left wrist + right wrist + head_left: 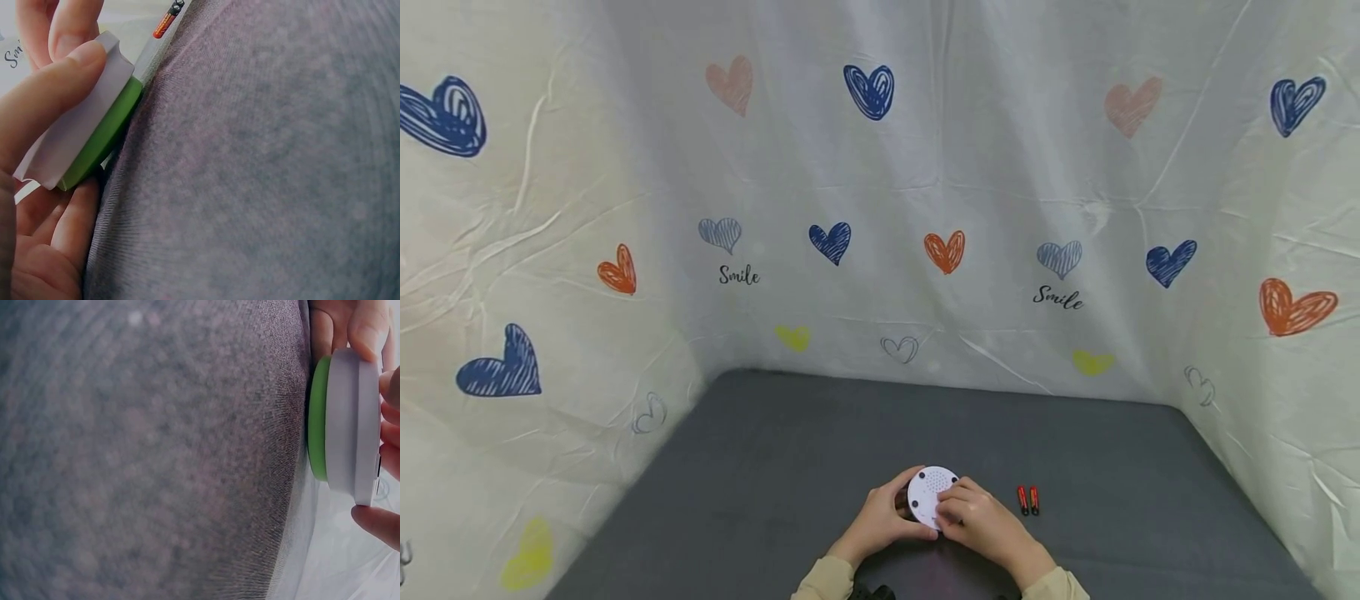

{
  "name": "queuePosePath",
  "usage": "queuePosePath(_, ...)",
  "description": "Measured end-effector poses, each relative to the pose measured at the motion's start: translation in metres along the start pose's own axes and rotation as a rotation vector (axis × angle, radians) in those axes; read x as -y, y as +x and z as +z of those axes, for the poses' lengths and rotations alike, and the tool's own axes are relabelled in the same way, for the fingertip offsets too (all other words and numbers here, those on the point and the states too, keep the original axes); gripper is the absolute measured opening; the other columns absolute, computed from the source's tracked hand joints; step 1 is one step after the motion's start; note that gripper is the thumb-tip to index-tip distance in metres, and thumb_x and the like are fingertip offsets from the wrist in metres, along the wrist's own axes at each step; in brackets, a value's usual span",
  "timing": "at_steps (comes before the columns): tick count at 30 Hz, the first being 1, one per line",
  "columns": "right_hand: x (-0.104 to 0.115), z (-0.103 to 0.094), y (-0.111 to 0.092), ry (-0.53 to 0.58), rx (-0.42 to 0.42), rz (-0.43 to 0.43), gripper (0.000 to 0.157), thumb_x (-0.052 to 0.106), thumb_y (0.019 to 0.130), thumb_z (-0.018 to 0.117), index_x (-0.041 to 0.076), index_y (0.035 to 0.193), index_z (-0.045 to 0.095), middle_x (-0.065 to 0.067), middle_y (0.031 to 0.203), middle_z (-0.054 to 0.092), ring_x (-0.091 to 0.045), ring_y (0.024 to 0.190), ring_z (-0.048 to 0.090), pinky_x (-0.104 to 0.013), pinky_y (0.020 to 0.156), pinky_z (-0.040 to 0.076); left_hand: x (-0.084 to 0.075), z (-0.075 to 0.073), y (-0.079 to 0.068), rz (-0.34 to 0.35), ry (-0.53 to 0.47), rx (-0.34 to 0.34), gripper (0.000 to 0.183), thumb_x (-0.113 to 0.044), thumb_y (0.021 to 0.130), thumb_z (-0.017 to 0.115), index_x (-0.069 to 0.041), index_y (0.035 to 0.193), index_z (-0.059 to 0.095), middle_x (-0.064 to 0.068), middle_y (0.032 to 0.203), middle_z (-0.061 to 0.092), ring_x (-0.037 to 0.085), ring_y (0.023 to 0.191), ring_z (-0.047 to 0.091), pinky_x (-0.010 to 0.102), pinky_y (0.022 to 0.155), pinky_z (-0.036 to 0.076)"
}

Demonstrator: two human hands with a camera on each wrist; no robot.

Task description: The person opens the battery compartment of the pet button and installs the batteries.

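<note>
A round white plastic device (pixel 928 492) with a ring of small holes and dark round feet faces up in the head view. My left hand (pixel 886 518) holds it by the rim, thumb on the near side and fingers round the far left. Curled over its right part, my right hand (pixel 983 518) has its fingertips on the perforated face, hiding that area. From the side, in the right wrist view, the device's body (pixel 347 425) is white with a green layer (pixel 318 419) underneath, close over the cloth. Several right fingers (pixel 390 415) touch the white face there.
Two red-and-black batteries (pixel 1028 500) lie side by side on the dark grey tabletop (pixel 760 475), right of my hands. A white curtain (pixel 985 167) printed with hearts encloses the back and sides. Something black (pixel 876 592) shows at the bottom edge between the sleeves.
</note>
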State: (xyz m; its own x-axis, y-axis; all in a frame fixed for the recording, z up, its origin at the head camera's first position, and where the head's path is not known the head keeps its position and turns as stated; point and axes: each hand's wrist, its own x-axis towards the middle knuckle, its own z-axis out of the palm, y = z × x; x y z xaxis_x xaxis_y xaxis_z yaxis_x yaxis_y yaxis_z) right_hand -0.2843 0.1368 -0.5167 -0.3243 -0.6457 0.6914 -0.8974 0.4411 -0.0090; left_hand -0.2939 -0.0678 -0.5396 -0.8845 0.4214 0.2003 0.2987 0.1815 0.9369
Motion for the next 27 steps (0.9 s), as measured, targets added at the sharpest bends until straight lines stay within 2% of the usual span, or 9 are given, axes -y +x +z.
queuePosePath(9, 0.0014, -0.0035, 0.0033, -0.016, -0.012, -0.016, 0.016, 0.005, 0.066, 0.078, 0.01, 0.077, 0.067, 0.001, 0.087, 0.065, -0.014, 0.081, 0.056, -0.021, 0.071, 0.049, 0.0003, 0.0003, 0.0022, 0.016, -0.003, -0.001, 0.089, -0.022, 0.063, 0.087, -0.007, 0.138, 0.042, 0.012, 0.13, 0.05, 0.015, 0.109, 0.055, 0.023, 0.08, 0.05)
queuePosePath(18, 0.0004, -0.002, 0.0038, -0.024, -0.041, -0.053, 0.015, 0.004, 0.066, 0.076, 0.01, 0.075, 0.066, 0.0, 0.085, 0.065, -0.015, 0.08, 0.057, -0.023, 0.07, 0.05, 0.001, 0.0008, 0.0026, -0.011, 0.013, -0.004, 0.088, -0.023, 0.064, 0.087, -0.009, 0.138, 0.043, 0.01, 0.131, 0.049, 0.016, 0.111, 0.054, 0.024, 0.081, 0.05)
queuePosePath(23, 0.0, -0.0013, 0.0031, -0.023, -0.03, -0.038, 0.011, 0.004, 0.068, 0.072, 0.01, 0.075, 0.065, 0.001, 0.084, 0.064, -0.014, 0.079, 0.056, -0.022, 0.069, 0.049, 0.0004, 0.0005, 0.0017, -0.007, 0.004, 0.004, 0.087, -0.023, 0.065, 0.086, -0.008, 0.139, 0.042, 0.011, 0.131, 0.049, 0.017, 0.111, 0.054, 0.024, 0.081, 0.05)
queuePosePath(27, -0.0004, -0.0019, 0.0027, -0.03, -0.05, 0.011, 0.01, 0.004, 0.069, 0.069, 0.011, 0.074, 0.065, 0.006, 0.077, 0.06, -0.007, 0.072, 0.053, -0.015, 0.063, 0.047, 0.0002, 0.0007, 0.0005, -0.011, -0.012, 0.012, 0.087, -0.021, 0.064, 0.086, -0.01, 0.139, 0.042, 0.01, 0.131, 0.049, 0.015, 0.111, 0.054, 0.024, 0.08, 0.05)
